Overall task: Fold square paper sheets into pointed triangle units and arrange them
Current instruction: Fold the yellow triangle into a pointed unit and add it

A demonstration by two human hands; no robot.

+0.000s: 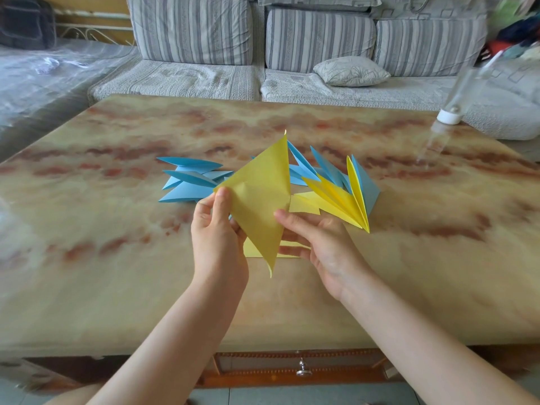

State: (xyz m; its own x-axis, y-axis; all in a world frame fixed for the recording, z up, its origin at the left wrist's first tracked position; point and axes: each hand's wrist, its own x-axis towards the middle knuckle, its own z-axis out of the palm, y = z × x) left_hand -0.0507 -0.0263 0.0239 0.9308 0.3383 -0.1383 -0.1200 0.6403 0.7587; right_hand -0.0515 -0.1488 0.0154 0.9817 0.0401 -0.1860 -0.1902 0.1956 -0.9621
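Marbled tan-and-rust table [117, 258] fills the view, with a striped grey sofa [190, 33] behind it and a pale pillow [350, 71] on the seat. A clear bottle [448, 115] with a white cap stands blurred at the table's far right edge. A drawer knob [302, 371] shows below the near edge.

Both hands hold a yellow sheet [260, 200] up over the table's middle. It is turned like a diamond, one tip pointing up and one down, with a faint crease across it. The left hand [217, 238] pinches its left corner, thumb on the front and fingers curled behind. The right hand [324, 247] holds its right side, thumb tip on the front and fingers stretched out behind the paper.

Under the hands a flat yellow paper [254, 251] lies on the table. Beyond, to the left, folded blue units [190, 182] lie in a loose pile, points outward. To the right, yellow units [342, 203] fan out with tips upward, just beside more blue points [327, 171] standing behind them.
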